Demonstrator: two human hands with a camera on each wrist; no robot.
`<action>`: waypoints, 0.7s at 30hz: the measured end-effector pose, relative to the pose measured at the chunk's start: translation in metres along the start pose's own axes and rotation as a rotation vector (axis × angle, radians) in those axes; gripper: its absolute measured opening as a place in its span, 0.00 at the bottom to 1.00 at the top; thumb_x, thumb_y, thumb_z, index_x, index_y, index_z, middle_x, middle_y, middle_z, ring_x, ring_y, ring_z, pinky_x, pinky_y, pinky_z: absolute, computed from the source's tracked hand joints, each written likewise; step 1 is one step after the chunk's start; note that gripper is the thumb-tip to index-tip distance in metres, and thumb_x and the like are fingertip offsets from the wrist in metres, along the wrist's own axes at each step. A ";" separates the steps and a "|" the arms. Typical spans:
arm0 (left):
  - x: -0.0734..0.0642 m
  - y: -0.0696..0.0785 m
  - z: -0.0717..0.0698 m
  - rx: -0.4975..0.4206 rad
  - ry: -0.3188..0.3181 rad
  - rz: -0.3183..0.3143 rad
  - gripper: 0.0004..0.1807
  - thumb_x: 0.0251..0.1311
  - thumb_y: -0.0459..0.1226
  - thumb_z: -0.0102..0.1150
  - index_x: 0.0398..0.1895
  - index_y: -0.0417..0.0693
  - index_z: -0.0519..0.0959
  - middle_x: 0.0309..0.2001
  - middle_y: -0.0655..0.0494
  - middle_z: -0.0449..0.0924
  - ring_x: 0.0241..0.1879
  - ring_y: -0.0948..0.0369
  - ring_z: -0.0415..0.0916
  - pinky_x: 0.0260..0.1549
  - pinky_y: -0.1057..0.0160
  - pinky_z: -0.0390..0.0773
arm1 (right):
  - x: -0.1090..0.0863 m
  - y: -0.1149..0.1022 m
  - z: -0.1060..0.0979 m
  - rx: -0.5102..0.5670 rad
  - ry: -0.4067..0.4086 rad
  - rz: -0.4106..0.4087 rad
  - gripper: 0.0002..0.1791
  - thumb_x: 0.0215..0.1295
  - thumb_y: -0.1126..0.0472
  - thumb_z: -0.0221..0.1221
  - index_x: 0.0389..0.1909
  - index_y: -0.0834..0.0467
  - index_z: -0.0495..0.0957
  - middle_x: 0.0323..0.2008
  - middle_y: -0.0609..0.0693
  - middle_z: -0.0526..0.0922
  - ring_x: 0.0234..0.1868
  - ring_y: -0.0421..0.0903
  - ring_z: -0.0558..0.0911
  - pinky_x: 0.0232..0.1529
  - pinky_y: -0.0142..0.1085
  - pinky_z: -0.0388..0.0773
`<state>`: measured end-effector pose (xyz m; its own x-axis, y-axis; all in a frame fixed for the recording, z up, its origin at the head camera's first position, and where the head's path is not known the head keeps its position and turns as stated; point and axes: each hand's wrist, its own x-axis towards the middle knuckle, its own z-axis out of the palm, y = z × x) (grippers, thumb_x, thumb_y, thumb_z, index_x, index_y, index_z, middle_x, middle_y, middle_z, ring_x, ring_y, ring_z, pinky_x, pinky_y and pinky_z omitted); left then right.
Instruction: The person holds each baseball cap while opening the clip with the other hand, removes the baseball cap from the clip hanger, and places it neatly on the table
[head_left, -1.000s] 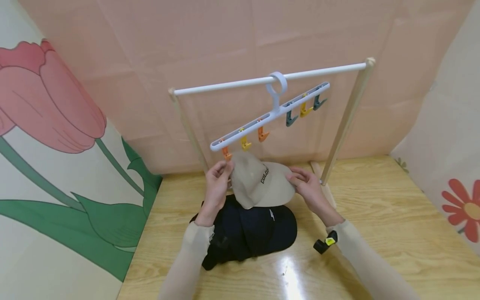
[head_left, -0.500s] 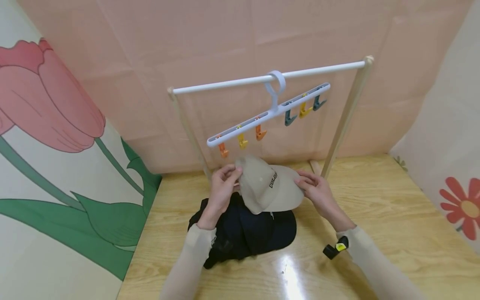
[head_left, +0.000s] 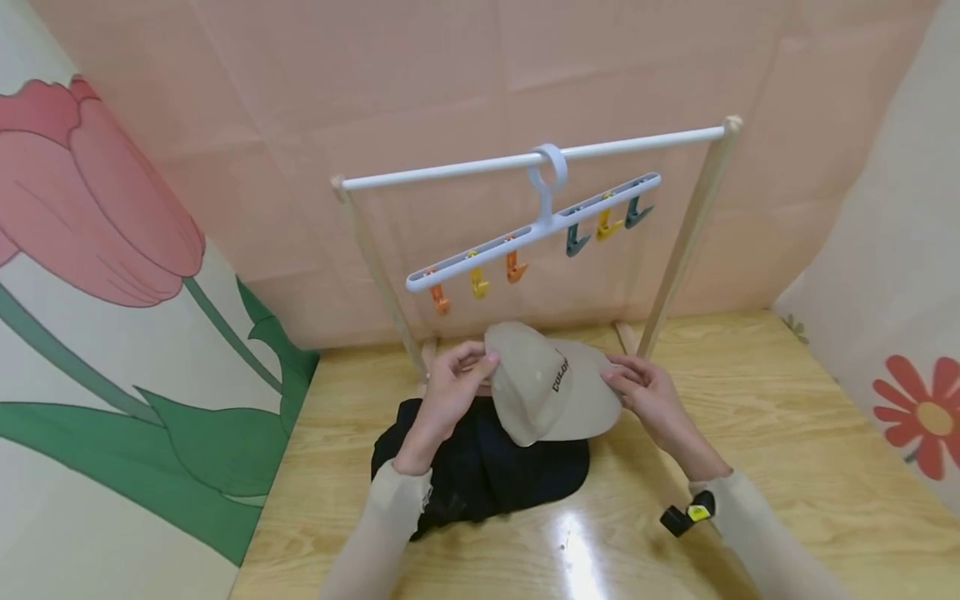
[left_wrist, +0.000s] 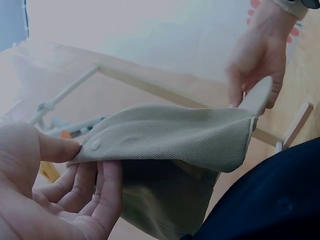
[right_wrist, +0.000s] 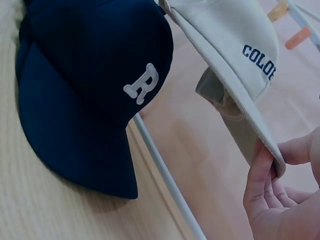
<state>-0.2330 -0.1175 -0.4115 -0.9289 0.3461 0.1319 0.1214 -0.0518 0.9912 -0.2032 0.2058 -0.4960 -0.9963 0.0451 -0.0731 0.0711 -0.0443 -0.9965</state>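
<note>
A beige baseball cap (head_left: 528, 375) with dark lettering is held up between both hands, its brim to the right. My left hand (head_left: 453, 392) pinches the crown's edge between thumb and fingers, as the left wrist view (left_wrist: 75, 185) confirms. At the other end my right hand (head_left: 652, 400) grips the tip of the brim (right_wrist: 267, 145). Beneath it a dark navy cap (head_left: 517, 483) lies on the table, and the right wrist view shows a white letter R (right_wrist: 142, 86) on its front. More dark fabric lies to the left, partly hidden by my left arm.
Behind the hands stands a rack with a white rail (head_left: 450, 169) and wooden posts (head_left: 686, 242). A pale hanger (head_left: 532, 233) hangs from the rail, bearing several orange, yellow and dark green clips (head_left: 515, 265). A wooden tabletop (head_left: 795, 433) spreads underneath.
Both hands have carried the beige cap rightward and a little down, away from the hanger's left orange clip. The hanger has shifted slightly. The navy cap stays on the table.
</note>
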 end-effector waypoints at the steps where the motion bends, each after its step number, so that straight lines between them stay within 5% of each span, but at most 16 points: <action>1: -0.001 0.000 0.000 0.008 -0.005 0.000 0.13 0.78 0.35 0.59 0.55 0.32 0.82 0.44 0.51 0.87 0.37 0.63 0.86 0.40 0.56 0.90 | -0.001 0.001 0.000 0.002 0.000 -0.001 0.35 0.79 0.57 0.63 0.76 0.71 0.63 0.42 0.35 0.86 0.47 0.32 0.85 0.47 0.29 0.85; 13: -0.015 -0.006 0.008 0.003 -0.011 0.073 0.14 0.80 0.34 0.56 0.53 0.28 0.82 0.38 0.57 0.87 0.37 0.64 0.85 0.37 0.62 0.88 | -0.013 0.012 -0.005 0.023 0.000 -0.007 0.31 0.79 0.58 0.63 0.73 0.71 0.66 0.41 0.36 0.86 0.44 0.32 0.85 0.45 0.28 0.85; 21: -0.020 -0.011 0.013 -0.009 -0.029 0.054 0.14 0.80 0.34 0.57 0.54 0.28 0.82 0.39 0.56 0.87 0.36 0.65 0.85 0.36 0.64 0.88 | -0.019 0.018 -0.010 0.062 0.007 0.002 0.29 0.78 0.58 0.64 0.71 0.68 0.70 0.43 0.38 0.86 0.45 0.33 0.85 0.45 0.28 0.85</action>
<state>-0.2116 -0.1114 -0.4247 -0.9107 0.3692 0.1853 0.1676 -0.0798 0.9826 -0.1826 0.2141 -0.5129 -0.9958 0.0521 -0.0756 0.0698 -0.1060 -0.9919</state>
